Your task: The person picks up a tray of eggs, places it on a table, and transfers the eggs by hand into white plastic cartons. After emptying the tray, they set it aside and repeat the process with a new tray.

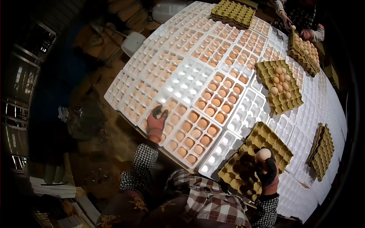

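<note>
My right hand [269, 173], in a dark-palmed pink glove, grips a pale egg [263, 154]. It is above a yellow-brown pulp egg tray [274, 140], part of which lies in shadow. My left hand [156, 123], gloved alike, reaches over a white egg tray [178, 110] at the table's near left edge. Its fingers and thumb are curled around an egg [162, 113]. Beside that hand, another white tray [194, 136] has brown eggs in its cells. A white tray with bare cells [220, 152] lies between it and the pulp tray.
White trays, many filled with eggs, cover the table. A pulp tray [279, 85] with several eggs lies ahead, and stacked pulp trays [232, 14] stand at the back. Another pulp stack [321, 152] is at right. Across the table, a person's hands [286, 21] work at an egg-filled pulp tray [304, 53].
</note>
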Demonstrator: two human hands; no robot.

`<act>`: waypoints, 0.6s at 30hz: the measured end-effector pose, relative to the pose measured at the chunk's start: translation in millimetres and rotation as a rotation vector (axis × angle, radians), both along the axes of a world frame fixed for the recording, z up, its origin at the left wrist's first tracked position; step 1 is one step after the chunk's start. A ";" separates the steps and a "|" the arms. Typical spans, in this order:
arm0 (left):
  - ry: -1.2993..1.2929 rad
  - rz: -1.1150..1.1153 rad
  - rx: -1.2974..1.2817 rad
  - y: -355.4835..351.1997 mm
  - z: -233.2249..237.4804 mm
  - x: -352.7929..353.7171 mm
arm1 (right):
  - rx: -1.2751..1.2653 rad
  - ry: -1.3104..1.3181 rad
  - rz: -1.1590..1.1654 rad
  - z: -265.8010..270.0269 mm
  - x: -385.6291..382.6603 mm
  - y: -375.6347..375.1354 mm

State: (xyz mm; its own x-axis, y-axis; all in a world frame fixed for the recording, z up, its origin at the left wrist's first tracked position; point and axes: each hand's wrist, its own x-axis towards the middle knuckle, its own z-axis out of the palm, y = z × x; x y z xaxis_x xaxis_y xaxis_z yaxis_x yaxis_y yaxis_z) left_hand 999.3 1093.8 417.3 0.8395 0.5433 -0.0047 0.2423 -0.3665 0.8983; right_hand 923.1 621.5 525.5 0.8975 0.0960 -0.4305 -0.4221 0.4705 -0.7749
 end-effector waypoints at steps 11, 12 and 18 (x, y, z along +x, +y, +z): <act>0.078 -0.473 0.811 46.8 -27.3 137.6 | -1.112 -0.611 0.356 -66.2 185.8 323.0; 0.114 -0.510 0.815 49.0 -30.2 137.3 | -1.219 -0.556 0.427 -76.9 199.7 337.0; 0.046 -0.517 0.831 48.6 -29.2 134.0 | -1.386 -0.592 0.667 -99.6 210.4 322.9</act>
